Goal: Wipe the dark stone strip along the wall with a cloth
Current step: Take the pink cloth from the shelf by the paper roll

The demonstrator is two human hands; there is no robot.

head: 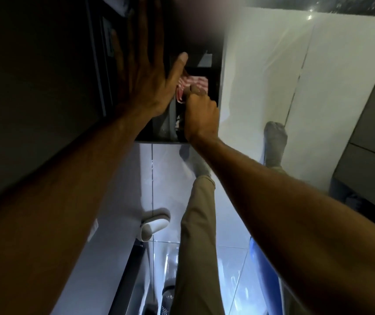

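Note:
My right hand (201,114) is closed on a pink and white striped cloth (193,84), which it presses onto a narrow dark stone strip (213,80) beside the white wall. To its left, my left hand (145,71) lies flat with fingers spread against a dark vertical panel. The thumb of that hand reaches toward the cloth. Most of the cloth is hidden behind the two hands.
White glossy tiles (261,71) cover the wall and floor to the right of the strip. My legs in beige trousers (196,235) and grey socks (275,142) stand below. A white cylindrical object (154,226) sticks out at lower left, a blue object (263,264) at lower right, grey cabinets (373,142) far right.

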